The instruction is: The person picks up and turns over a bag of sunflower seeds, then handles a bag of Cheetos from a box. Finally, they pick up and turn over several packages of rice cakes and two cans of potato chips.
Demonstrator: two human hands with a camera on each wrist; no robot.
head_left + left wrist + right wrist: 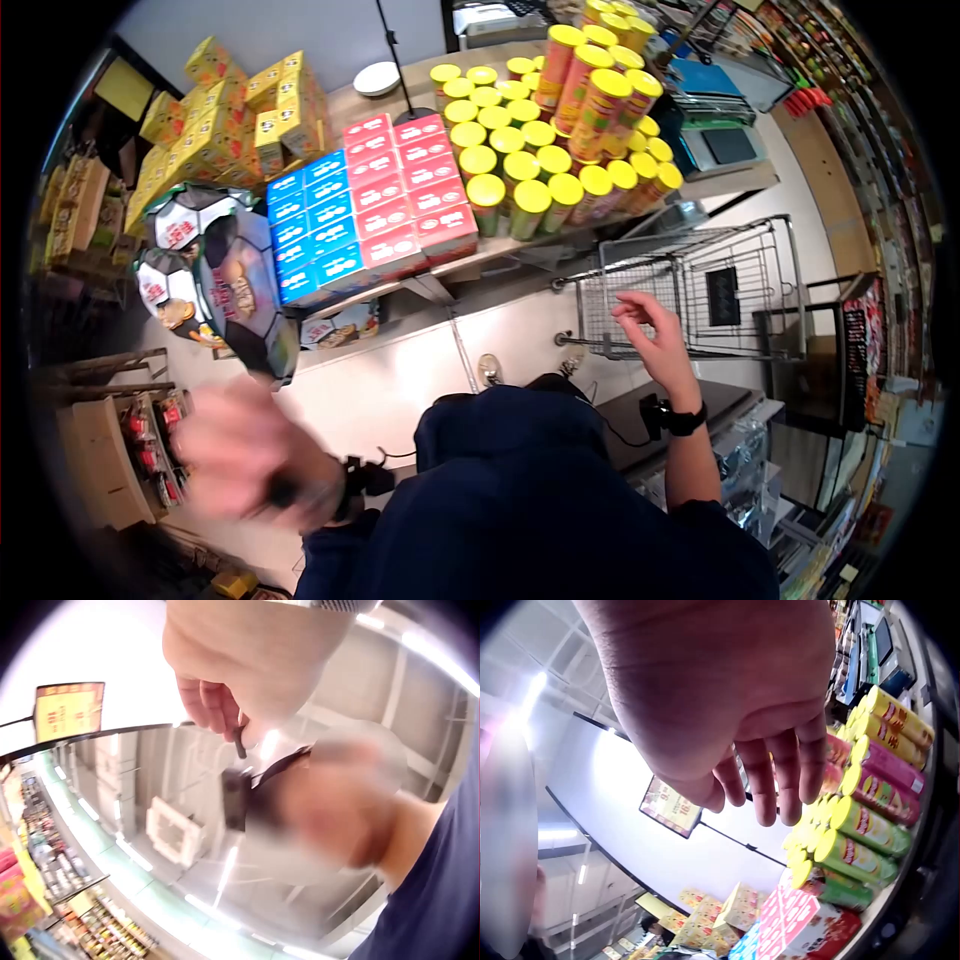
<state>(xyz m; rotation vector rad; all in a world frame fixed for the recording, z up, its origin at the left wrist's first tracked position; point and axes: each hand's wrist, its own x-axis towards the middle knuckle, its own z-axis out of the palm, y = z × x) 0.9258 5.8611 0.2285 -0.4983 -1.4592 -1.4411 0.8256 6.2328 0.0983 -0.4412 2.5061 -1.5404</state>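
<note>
My left hand (245, 455) is raised close to the head camera and blurred in the head view. In the left wrist view its curled fingers (214, 705) pinch a small thin dark piece (240, 742), whose kind I cannot tell. Just beyond it is the black head-worn camera (236, 799) on the person's head. The right hand (655, 340) hangs in the air with loosely bent fingers, holding nothing. Beneath that hand in the head view stands a wire shopping cart (690, 290). The right wrist view shows the palm (727, 690) with relaxed fingers pointing down.
Ahead, a display table carries yellow-lidded canisters (520, 165), red boxes (405, 190), blue boxes (315, 225) and stacked yellow boxes (215, 120). Large black-and-white snack bags (225, 265) hang at the table's left end. Store shelves (880, 130) line the right. A dark counter (690, 410) lies beside the right forearm.
</note>
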